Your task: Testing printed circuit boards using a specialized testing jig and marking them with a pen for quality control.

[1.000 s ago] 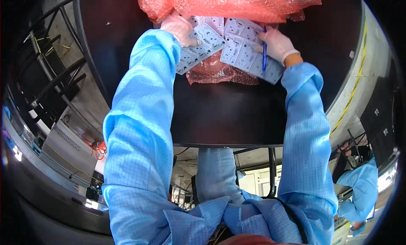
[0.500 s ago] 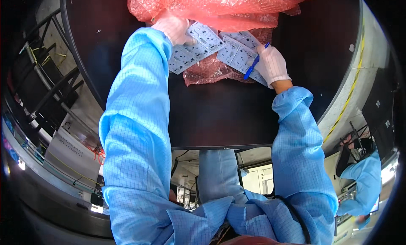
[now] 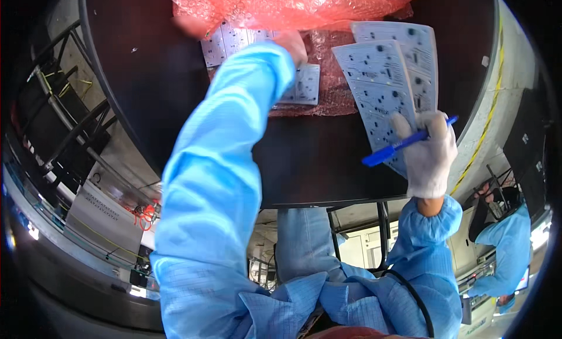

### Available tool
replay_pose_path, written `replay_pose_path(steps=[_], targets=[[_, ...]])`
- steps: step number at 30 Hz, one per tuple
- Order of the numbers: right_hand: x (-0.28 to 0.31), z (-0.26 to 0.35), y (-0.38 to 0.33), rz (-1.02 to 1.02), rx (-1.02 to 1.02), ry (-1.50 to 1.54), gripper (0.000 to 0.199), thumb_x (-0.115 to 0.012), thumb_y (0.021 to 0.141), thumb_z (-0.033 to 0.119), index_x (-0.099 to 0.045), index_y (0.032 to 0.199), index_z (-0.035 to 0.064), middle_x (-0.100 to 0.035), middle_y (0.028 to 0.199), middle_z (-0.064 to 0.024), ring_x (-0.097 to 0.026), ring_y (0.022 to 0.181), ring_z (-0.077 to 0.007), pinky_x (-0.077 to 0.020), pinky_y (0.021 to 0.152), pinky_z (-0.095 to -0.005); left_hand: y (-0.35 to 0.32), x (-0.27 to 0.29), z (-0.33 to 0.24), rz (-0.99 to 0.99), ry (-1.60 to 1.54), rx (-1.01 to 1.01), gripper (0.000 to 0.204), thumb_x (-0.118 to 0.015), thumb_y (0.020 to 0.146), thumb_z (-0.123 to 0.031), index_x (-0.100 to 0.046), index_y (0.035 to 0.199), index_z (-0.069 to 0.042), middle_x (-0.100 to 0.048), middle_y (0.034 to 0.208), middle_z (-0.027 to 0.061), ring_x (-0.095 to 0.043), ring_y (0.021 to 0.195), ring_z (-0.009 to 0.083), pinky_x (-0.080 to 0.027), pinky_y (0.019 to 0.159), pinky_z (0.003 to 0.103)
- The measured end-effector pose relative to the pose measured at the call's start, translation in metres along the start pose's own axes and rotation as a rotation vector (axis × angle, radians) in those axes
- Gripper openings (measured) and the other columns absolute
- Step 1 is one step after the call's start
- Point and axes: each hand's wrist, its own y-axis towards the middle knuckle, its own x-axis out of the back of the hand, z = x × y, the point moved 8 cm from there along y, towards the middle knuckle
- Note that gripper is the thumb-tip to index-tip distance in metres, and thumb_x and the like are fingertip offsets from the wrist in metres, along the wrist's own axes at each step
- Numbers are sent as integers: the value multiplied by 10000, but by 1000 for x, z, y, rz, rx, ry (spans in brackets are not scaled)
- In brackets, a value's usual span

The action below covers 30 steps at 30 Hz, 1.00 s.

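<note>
My right hand, in a white glove, is closed on the lower end of two pale printed circuit boards, fanned so one overlaps the other. A blue pen is also held in it, lying across the boards' lower end. My left hand is blurred, and my sleeve covers part of it; its fingers cannot be made out. It is over more circuit boards, which lie on pink bubble wrap on the black table. Another part of those boards shows left of the hand.
A heap of pink bubble wrap lies along the far side of the black table. Metal racks stand to the left. A person in a blue smock is off to the right, beyond a yellow floor line.
My right hand has drawn two boards and the pen to the right and nearer me, apart from the rest. My left hand has shifted right over the remaining boards.
</note>
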Motion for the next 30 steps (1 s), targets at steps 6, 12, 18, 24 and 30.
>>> replay_pose_path(steps=[6, 12, 18, 24, 30], targets=[[32, 4, -14, -97, 1, -24, 333, -831, 626, 103, -538, 782, 80, -556, 703, -98, -540, 633, -283, -429, 566, -367, -7, -26, -18, 386, 359, -508, 332, -528, 847, -94, -573, 1173, -52, -594, 1090, 119, -617, 871, 246, -526, 704, 399], [55, 2, -31, -128, -5, 13, 346, -830, 649, 104, -503, 756, 76, -510, 668, -77, -490, 590, -238, -415, 571, -328, -39, -97, 3, 25, 1302, -662, 191, -552, 764, -126, -713, 855, -74, -633, 802, 63, -608, 719, 229, -453, 506, 418], [71, 2, -39, -107, -48, 103, 317, -820, 659, 90, -524, 772, 79, -530, 677, -58, -491, 605, -184, -412, 572, -311, -75, -95, 48, 34, 1323, -400, 190, -577, 770, -221, -722, 838, -118, -660, 842, 124, -623, 842, 329, -470, 648, 553], [120, -50, -41, -134, -396, 486, 348, -816, 684, 121, -490, 797, 79, -503, 758, -6, -458, 648, -117, -405, 585, -278, -171, 1, -54, -11, 783, -670, 219, -560, 815, -238, -695, 885, -81, -675, 832, 150, -671, 795, 312, -542, 676, 423], [188, -36, -15, -136, -473, 922, 213, -648, 829, 161, -493, 953, 84, -468, 835, 22, -456, 772, -82, -394, 703, -247, -290, 122, -78, -432, 376, -559, 294, -546, 864, -365, -634, 954, -99, -650, 916, 127, -646, 816, 306, -529, 668, 441]])
